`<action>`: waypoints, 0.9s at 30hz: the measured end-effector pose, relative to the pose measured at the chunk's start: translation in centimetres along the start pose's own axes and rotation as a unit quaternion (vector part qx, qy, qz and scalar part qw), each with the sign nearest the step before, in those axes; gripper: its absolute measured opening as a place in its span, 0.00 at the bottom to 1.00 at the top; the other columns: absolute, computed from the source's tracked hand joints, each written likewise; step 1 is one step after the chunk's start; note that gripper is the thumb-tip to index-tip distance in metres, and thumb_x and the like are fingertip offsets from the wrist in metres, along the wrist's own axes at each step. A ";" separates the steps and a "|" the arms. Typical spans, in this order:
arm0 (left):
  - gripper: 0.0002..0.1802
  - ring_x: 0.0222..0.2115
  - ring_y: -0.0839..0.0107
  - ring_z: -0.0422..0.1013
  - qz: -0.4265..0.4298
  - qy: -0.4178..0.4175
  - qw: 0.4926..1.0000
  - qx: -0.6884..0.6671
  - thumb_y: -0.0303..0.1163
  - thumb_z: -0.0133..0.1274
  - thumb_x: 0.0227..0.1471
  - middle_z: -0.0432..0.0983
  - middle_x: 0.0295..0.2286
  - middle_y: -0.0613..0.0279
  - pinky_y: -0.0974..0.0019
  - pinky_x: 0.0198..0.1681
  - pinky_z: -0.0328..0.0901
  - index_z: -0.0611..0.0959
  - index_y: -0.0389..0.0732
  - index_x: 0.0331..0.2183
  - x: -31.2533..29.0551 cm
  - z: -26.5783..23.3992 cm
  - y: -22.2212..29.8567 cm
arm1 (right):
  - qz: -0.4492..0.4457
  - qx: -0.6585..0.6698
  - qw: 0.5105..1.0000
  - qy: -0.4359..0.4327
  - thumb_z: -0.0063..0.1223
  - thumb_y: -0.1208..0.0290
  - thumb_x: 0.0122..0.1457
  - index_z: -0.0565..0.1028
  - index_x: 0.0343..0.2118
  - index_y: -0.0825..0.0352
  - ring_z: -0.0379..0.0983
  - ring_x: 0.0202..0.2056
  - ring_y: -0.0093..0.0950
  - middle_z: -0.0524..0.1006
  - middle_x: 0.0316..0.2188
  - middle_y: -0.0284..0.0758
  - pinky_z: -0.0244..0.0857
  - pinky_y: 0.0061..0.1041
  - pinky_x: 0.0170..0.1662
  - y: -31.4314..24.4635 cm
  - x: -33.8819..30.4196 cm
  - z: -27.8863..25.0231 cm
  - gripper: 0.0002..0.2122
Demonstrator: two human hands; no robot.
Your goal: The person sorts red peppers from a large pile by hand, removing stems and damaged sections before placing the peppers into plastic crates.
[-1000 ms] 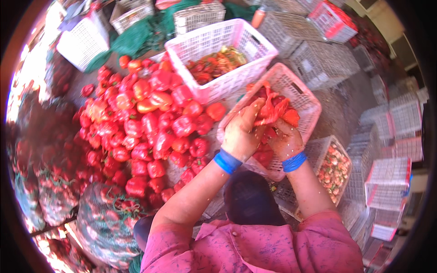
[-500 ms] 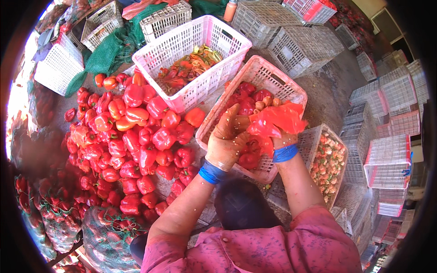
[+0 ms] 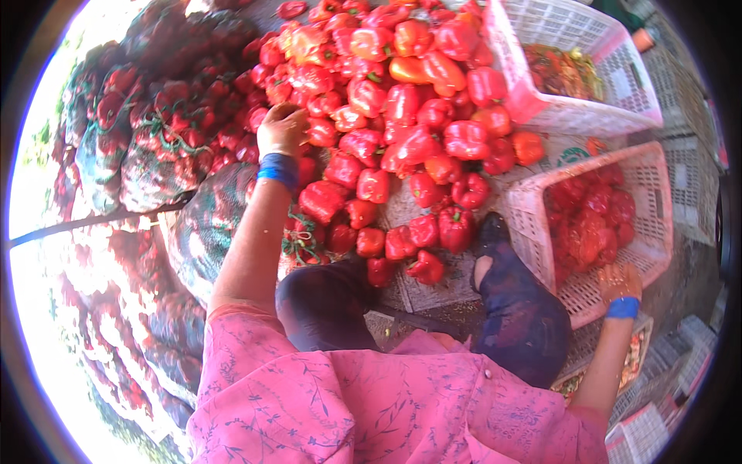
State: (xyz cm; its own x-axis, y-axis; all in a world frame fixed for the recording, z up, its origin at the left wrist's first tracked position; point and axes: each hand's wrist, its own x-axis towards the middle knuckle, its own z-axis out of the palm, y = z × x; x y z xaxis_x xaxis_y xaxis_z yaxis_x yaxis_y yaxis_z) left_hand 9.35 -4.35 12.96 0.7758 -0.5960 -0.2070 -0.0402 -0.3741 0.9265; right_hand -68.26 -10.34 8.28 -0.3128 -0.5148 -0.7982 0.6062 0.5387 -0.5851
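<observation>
My left hand, a blue band at its wrist, is over the left part of a heap of red bell peppers. Its fingers are bent and apart, and I see nothing held in them. At the near right side of a pink plastic crate is my right hand, also banded in blue, with fingers stretched toward the inside. Red pepper pieces lie in that crate.
Behind it stands a pink-white crate with orange and green scraps. Filled net sacks crowd the left. Grey crates stand at the right. A crate of pale pieces is partly hidden by my right forearm.
The view has swung left. My left hand has gone from above the crate to the pepper heap. My right hand no longer holds the torn red pepper and is at the crate's near side.
</observation>
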 end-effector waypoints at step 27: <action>0.51 0.52 0.51 0.72 -0.189 -0.237 0.848 0.435 0.42 0.69 0.36 0.71 0.53 0.48 0.53 0.54 0.70 0.65 0.50 0.61 6.2 2.0 -22.5 | -0.015 -0.187 0.954 -0.234 0.48 0.64 0.67 0.72 0.57 0.66 0.80 0.45 0.40 0.80 0.48 0.42 0.79 0.44 0.43 13.9 -20.8 27.0 0.18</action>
State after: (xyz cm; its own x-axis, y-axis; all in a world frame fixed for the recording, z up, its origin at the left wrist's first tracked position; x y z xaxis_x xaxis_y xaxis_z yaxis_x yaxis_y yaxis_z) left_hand 13.85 -1.04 -9.75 0.5055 -0.4585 -0.7309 -0.4545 -0.8616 0.2262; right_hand -33.58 -10.17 20.60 0.0880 -0.7283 -0.6796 0.2713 0.6740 -0.6872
